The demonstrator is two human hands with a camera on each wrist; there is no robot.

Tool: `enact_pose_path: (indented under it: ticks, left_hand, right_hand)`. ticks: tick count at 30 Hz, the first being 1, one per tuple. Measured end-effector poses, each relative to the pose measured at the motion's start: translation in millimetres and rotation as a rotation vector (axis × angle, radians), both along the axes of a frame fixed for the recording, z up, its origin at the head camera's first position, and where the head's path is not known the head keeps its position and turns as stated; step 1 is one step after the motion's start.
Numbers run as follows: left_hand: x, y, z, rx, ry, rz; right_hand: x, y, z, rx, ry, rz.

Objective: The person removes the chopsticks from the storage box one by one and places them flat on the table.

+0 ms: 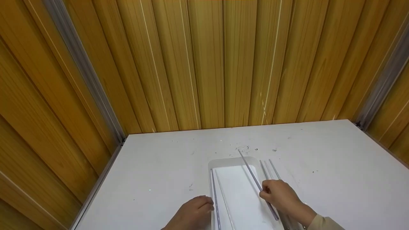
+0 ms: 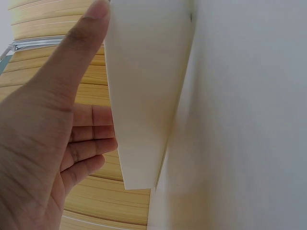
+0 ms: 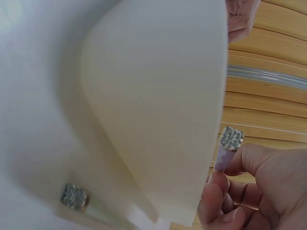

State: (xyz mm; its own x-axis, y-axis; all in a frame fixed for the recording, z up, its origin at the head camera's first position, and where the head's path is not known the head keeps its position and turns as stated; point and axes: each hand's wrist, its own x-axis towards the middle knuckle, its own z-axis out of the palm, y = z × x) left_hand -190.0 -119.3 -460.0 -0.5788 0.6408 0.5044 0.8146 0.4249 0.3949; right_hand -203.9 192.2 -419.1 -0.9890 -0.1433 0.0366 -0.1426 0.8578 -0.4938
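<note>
My right hand (image 1: 281, 195) pinches a lilac chopstick (image 1: 252, 174) between thumb and fingers, holding it at a slant over the right side of a white rectangular tray (image 1: 233, 158). In the right wrist view the held chopstick's glittery end (image 3: 231, 138) sticks up past the thumb. At the tray's left rim is my left hand (image 1: 195, 209); its thumb and fingertips meet the edge in the left wrist view, fingers loosely bent. Inside the tray, along its left side, lie a lilac chopstick (image 1: 215, 198) and a pale one (image 1: 224, 198).
Several more chopsticks (image 1: 267, 169) lie on the white table (image 1: 153, 179) just right of the tray, partly hidden by the right hand. A pale green one with a glittery end (image 3: 75, 197) shows in the right wrist view. Wood-patterned panels (image 1: 207, 64) enclose the table.
</note>
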Motion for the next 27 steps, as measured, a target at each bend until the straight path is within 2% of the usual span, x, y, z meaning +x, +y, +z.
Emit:
enact_pose_path:
  ticks: [2,3,4,7,12,20,22,24,26,27]
  left_hand:
    - [0.5,0,0.3,0.006,-0.022,0.010]
    - [0.0,0,-0.1,-0.010,0.056,0.005]
    - [-0.6,0,-0.4,-0.020,0.086,0.005]
    - [-1.5,0,-1.8,-0.010,0.130,-0.007]
    - [-1.0,0,-3.5,0.040,0.065,-0.027]
    - [-0.9,0,-2.3,0.026,0.082,-0.025]
    - [-0.4,1,-1.8,0.022,0.046,-0.017]
    - [0.6,1,-1.1,0.028,-0.036,-0.002]
    - [0.8,0,-0.8,0.023,-0.042,0.001]
    - [0.5,0,-0.9,0.015,-0.017,-0.003]
  right_hand:
    - [0.2,3,-0.1,0.006,0.002,-0.005]
    - [0.2,4,-0.3,0.010,0.007,-0.009]
    - [0.1,5,-0.5,0.012,0.010,-0.014]
    - [-0.1,10,-1.4,0.023,0.024,-0.020]
    - [-0.2,17,-3.1,0.032,0.018,-0.034]
    - [-0.9,29,-7.2,0.020,0.000,-0.059]
    - [-1.2,32,-8.5,0.020,0.009,-0.060]
    - [-1.7,35,-10.2,0.024,0.019,-0.062]
    - [-1.9,38,-11.8,0.027,0.024,-0.066]
    - [-1.9,39,-12.7,0.031,0.025,-0.070]
